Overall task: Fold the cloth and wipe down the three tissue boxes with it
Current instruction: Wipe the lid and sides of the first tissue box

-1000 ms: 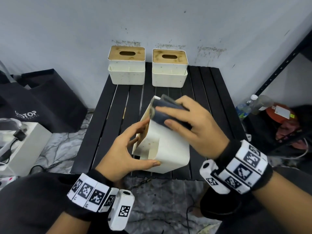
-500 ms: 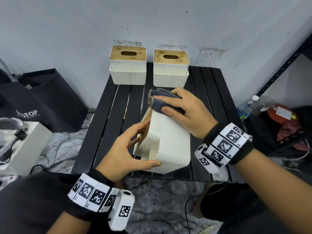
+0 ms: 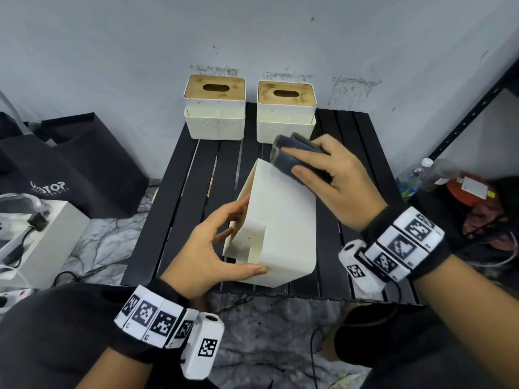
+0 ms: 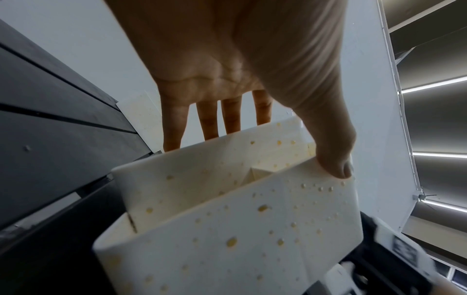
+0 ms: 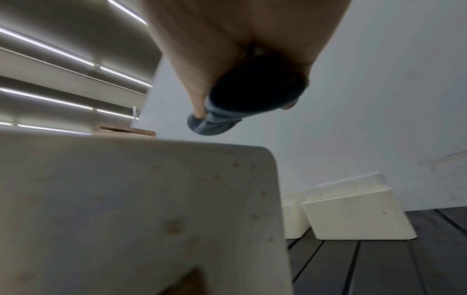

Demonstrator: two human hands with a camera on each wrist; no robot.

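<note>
**Tissue box wipe-down, box number one tipped up for the cloth**

Cream plastic tissue box [image 3: 278, 228] with yellowish speckles is tilted onto its near edge on the black slatted table [image 3: 179, 209], and I'd guess that's so its broad side faces up for wiping. Left hand [image 3: 207, 248] steadies it: thumb hooked over the near corner, fingers reaching round the far side, so it's clamped on the box. Right hand [image 3: 334, 181] has the folded dark blue-grey cloth [image 3: 292, 158] pinched under thumb and fingers, up at the box's top far edge. Whether the cloth is actually touching the box there I can't tell; the right wrist view shows a sliver of gap, but that could be the angle.

The two other cream boxes with wooden slotted lids [image 3: 214, 110] [image 3: 286, 113] sit side by side against the wall, well apart from the action.

Hard to make out: the held box's lid is turned away, and the left fingertips are hidden behind the box.
</note>
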